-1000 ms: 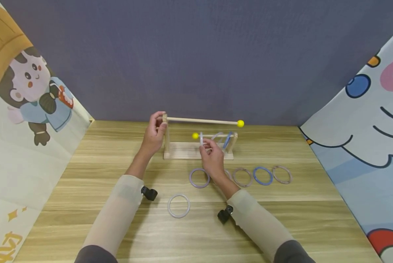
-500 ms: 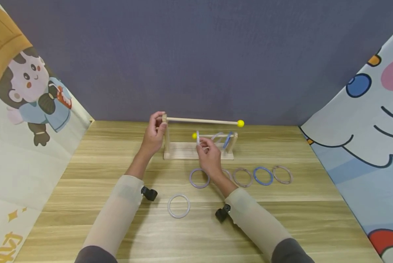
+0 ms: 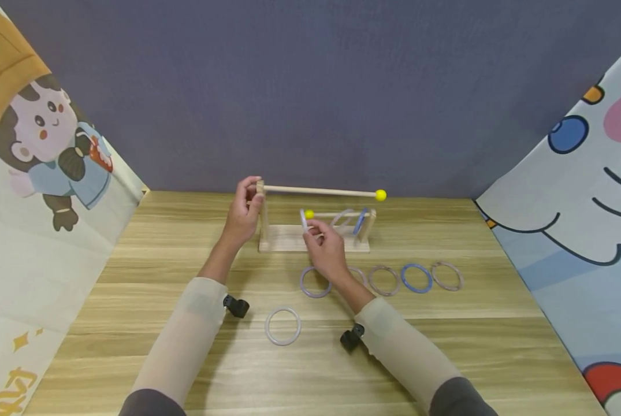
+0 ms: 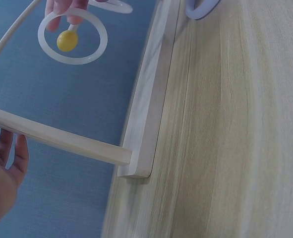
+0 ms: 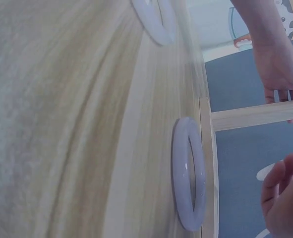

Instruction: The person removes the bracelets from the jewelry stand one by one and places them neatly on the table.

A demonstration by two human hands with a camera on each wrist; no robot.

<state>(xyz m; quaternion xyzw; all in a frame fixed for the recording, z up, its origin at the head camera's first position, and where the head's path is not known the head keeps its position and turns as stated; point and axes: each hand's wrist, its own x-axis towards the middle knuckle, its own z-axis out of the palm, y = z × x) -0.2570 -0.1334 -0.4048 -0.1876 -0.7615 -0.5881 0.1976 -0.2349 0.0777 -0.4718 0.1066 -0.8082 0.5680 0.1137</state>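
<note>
My left hand [image 3: 245, 216] grips the top of the left post [image 3: 264, 216] of a wooden bangle stand [image 3: 289, 238]. From that post a long upper rod [image 3: 320, 190] runs right to a yellow ball. A shorter lower rod ends on the left in another yellow ball [image 3: 309, 214]. With thumb and fingers, my right hand [image 3: 327, 248] pinches a whitish bangle [image 3: 303, 221] just left of this ball. In the left wrist view the ball shows inside the opening of the bangle [image 4: 103, 39]. A pale bangle [image 3: 336, 218] and a blue bangle [image 3: 360, 221] hang on the lower rod.
In front of the stand lie a purple bangle [image 3: 315, 296], a brownish bangle [image 3: 384, 293], a blue bangle [image 3: 416, 290], another brownish bangle [image 3: 447, 289] and one partly behind the right wrist. A white bangle [image 3: 282, 343] lies nearer. A dark partition [image 3: 310, 104] stands behind.
My right hand has moved left, drawing the whitish bangle along the lower rod from right of its yellow ball to left of it. The left hand stays on the post.
</note>
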